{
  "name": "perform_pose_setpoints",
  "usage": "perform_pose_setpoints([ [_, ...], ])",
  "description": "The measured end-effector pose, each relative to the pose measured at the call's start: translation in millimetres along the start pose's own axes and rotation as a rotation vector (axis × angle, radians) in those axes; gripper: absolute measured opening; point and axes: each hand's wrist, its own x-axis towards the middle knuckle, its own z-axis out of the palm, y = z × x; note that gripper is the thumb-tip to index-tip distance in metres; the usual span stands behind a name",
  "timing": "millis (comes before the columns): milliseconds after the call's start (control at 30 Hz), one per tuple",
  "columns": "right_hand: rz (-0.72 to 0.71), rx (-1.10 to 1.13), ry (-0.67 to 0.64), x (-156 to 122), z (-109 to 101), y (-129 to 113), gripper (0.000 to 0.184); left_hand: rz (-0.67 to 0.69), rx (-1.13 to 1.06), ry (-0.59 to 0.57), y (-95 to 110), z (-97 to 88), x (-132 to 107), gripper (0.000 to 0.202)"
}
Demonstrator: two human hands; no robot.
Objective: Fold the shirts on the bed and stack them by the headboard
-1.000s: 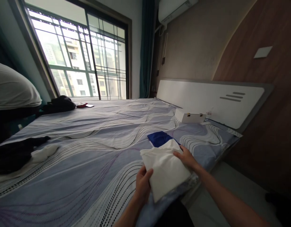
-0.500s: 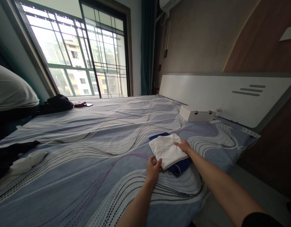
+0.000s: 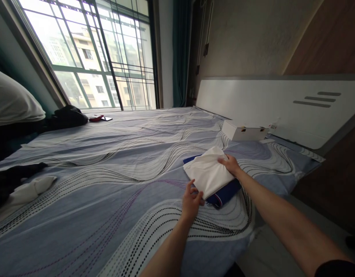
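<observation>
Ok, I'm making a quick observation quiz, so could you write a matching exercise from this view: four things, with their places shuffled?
1. folded white garment
2. folded blue garment
3. white box
4. teal curtain

A. on the bed, close to the headboard
B. right of the window
C. on top, touched by the right hand
D. partly beneath another garment

Pairs: 1-C, 2-D, 3-A, 4-B

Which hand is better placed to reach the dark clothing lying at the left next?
Probably the left hand: it is nearer the dark clothing, while the right hand is farther off, on the folded white cloth.
</observation>
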Motion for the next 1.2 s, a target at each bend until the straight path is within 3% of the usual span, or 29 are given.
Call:
perform_pose_setpoints([
  [133, 0.056, -0.243, 0.019, -9.4, 4.1, -25.1, 0.067, 0.009, 0.159, -0.047, 0.5, 0.7, -0.5, 0.051],
  [233, -0.254, -0.472, -0.030, -34.3, 29.2, -56.6, 0.068, 0.071, 0.326, -0.051, 0.1, 2.5, -1.4, 0.043],
  [300, -0.486, -0.539, -0.237, -51.1, 51.7, -74.6, 0.068, 0.156, 0.450, -0.038, -0.8, 5.3, -1.8, 0.035],
  [333, -0.529, -0.550, -0.338, -56.8, 62.7, -80.8, 0.069, 0.196, 0.504, -0.029, -1.3, 6.9, -1.7, 0.031],
  [400, -0.497, -0.545, -0.455, -60.0, 81.1, -87.7, 0.072, 0.237, 0.581, -0.024, -2.6, 10.1, -1.6, 0.027],
  [533, -0.331, -0.500, -0.444, -38.9, 97.8, -92.7, 0.074, 0.259, 0.643, -0.053, -4.0, 12.3, -4.1, 0.030],
  [633, -0.290, -0.494, -0.469, -23.1, 94.2, -96.9, 0.071, 0.390, 0.741, 0.033, -3.7, 11.4, -9.2, 0.036],
  [733, -0.303, -0.561, -0.317, -22.4, 80.5, -88.5, 0.068, 0.538, 0.894, 0.132, -2.9, 13.0, -13.7, 0.051],
  [833, -0.197, -0.630, -0.184, -30.0, 62.3, -61.7, 0.067, 0.548, 1.068, -0.072, -1.3, 18.8, -15.3, 0.054],
  [933, -0.024, -0.614, -0.268, -34.2, 48.8, -35.6, 0.067, 0.481, 1.201, -0.243, 1.6, 24.1, -15.3, 0.053],
  [1033, 0.012, -0.610, -0.302, -33.9, 44.4, -28.3, 0.068, 0.452, 1.259, -0.275, 5.3, 24.6, -15.9, 0.054],
  [1200, -0.026, -0.623, -0.256, -45.7, 45.0, -37.3, 0.081, 0.482, 1.266, -0.281, 7.8, 19.9, -17.7, 0.053],
])
